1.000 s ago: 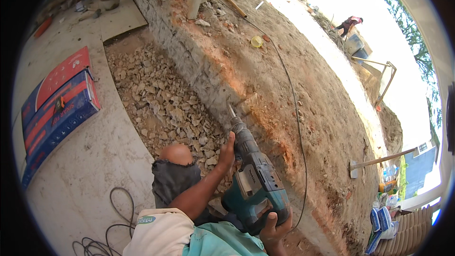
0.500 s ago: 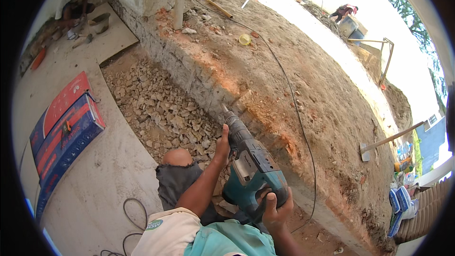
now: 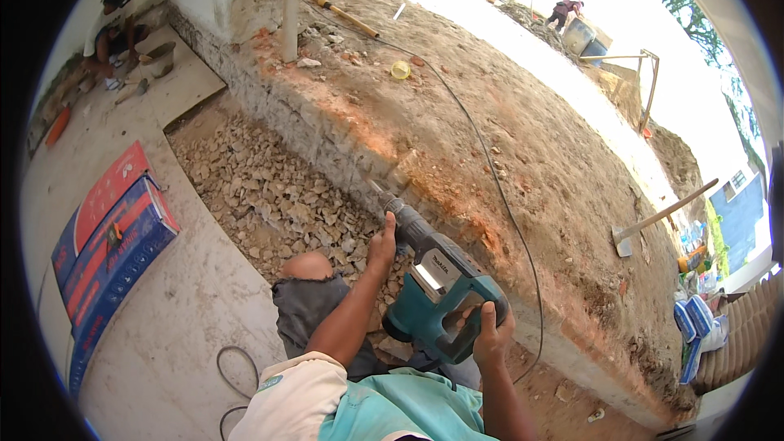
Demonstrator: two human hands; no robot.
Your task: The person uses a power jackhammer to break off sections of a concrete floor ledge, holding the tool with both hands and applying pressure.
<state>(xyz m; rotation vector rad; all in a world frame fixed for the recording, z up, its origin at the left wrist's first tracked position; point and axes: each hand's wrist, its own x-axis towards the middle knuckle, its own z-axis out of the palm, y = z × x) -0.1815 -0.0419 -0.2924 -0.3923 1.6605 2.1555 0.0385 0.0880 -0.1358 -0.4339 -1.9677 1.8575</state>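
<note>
A teal and black demolition hammer (image 3: 441, 282) slants across the middle, held in both my hands. My left hand (image 3: 382, 243) is wrapped round its front part, close behind the chuck. At the rear, my right hand (image 3: 492, 335) grips the handle, its thumb on top. The metal chisel (image 3: 376, 187) points away from me, its tip at the face of the rough low wall (image 3: 318, 147). Whether the tip touches the wall I cannot tell. Broken stone rubble (image 3: 269, 188) fills the trench left of the tool, beside my bent knee.
A power cord (image 3: 490, 151) runs over the dirt bank (image 3: 523, 139). Flat red and blue cardboard (image 3: 114, 253) lies on the left floor. A hoe (image 3: 653, 216) rests at right. One person (image 3: 114, 28) crouches far left by a bucket (image 3: 159, 59); another (image 3: 565, 12) bends far back.
The hammer has turned, showing more of its side and handle opening. My right hand has shifted slightly right and up with it; the left keeps its hold. The whole view has shifted a little.
</note>
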